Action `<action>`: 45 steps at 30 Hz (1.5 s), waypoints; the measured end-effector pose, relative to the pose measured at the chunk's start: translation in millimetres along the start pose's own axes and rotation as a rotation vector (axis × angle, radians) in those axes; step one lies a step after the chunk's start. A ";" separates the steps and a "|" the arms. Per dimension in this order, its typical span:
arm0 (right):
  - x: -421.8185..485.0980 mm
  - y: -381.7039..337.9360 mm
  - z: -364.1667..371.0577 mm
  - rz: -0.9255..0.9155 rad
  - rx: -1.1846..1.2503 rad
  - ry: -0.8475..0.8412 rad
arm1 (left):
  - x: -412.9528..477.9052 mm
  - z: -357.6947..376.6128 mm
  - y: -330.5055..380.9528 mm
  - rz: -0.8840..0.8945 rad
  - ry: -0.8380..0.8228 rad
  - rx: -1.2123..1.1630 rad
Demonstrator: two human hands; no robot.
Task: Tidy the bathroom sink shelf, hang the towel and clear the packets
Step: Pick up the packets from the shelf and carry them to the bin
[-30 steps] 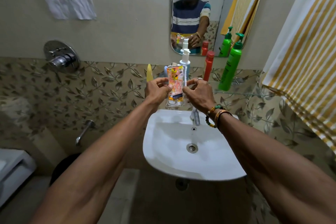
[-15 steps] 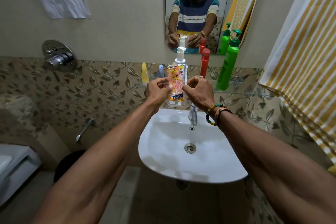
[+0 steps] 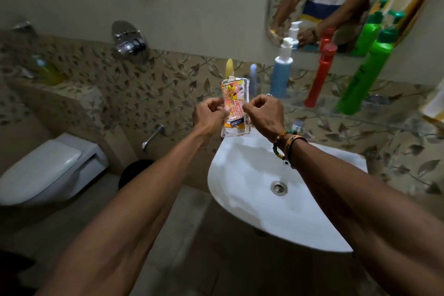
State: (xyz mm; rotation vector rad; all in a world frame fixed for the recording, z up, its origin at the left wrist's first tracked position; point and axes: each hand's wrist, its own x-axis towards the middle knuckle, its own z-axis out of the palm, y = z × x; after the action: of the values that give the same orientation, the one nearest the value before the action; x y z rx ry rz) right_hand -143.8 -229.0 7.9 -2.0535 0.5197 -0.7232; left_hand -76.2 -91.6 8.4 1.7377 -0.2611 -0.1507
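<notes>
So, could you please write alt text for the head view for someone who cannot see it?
The left hand and right hand pinch an orange packet upright above a white sink. Behind, a shelf holds a blue bottle, a red bottle and a green bottle; a toilet sits at left.

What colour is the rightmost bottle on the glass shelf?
The bottle is bright green; head view shows it best.

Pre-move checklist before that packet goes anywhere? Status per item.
1. Left hand pinches the packet: ok.
2. Right hand pinches its other edge: ok.
3. Packet empty: cannot tell.
4. Packet apart from blue pump bottle and red bottle: ok.
5. Dark bin on the floor left of the sink is open: cannot tell.
</notes>
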 end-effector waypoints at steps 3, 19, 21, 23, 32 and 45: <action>-3.7 -5.3 32.5 -0.019 0.038 -0.066 | -2.1 -29.2 -14.3 -0.037 0.077 -0.004; -82.6 -101.6 155.9 -0.204 0.125 -0.434 | -67.8 -203.7 -45.7 -0.150 0.405 -0.072; -97.6 -118.9 168.8 -0.230 0.119 -0.474 | -82.3 -228.4 -45.4 -0.159 0.455 -0.083; -112.1 -135.0 181.9 -0.271 0.114 -0.504 | -97.7 -250.8 -45.6 -0.172 0.493 -0.091; -152.5 -168.2 212.5 -0.394 0.046 -0.565 | -128.5 -303.4 -59.6 -0.205 0.569 -0.053; -232.2 -258.6 314.9 -0.656 0.176 -0.978 | -214.4 -418.4 -72.3 -0.233 1.068 -0.123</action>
State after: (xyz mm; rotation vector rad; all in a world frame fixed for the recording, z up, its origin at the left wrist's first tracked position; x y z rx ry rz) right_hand -84.4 236.1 14.9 -2.1042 -0.7639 -0.0315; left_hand -173.8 373.9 4.3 1.5006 0.7153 0.5768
